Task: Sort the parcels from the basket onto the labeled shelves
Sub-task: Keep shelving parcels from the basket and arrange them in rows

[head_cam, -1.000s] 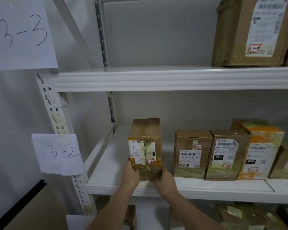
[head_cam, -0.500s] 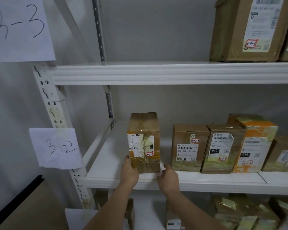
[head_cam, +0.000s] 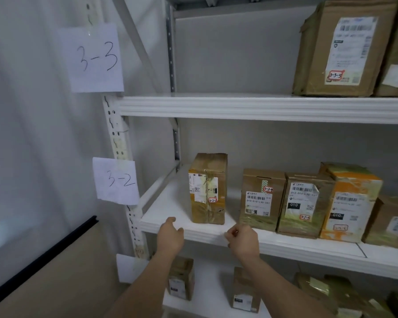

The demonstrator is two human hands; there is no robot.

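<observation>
A tall brown cardboard parcel wrapped in clear tape (head_cam: 207, 188) stands upright near the front left corner of the white metal middle shelf (head_cam: 170, 207), beside the paper sign reading 3-2 (head_cam: 115, 180). The left hand (head_cam: 170, 235) hangs loosely spread and empty at the shelf's front edge. The right hand (head_cam: 243, 241), fingers curled inward and holding nothing, is also at that edge, apart from the parcel.

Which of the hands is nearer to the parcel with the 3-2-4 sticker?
Right. The right hand sits at the shelf edge just below and left of the 3-2-4 parcel. The left hand is farther left, beyond the taped 3-2-2 parcel.
</observation>
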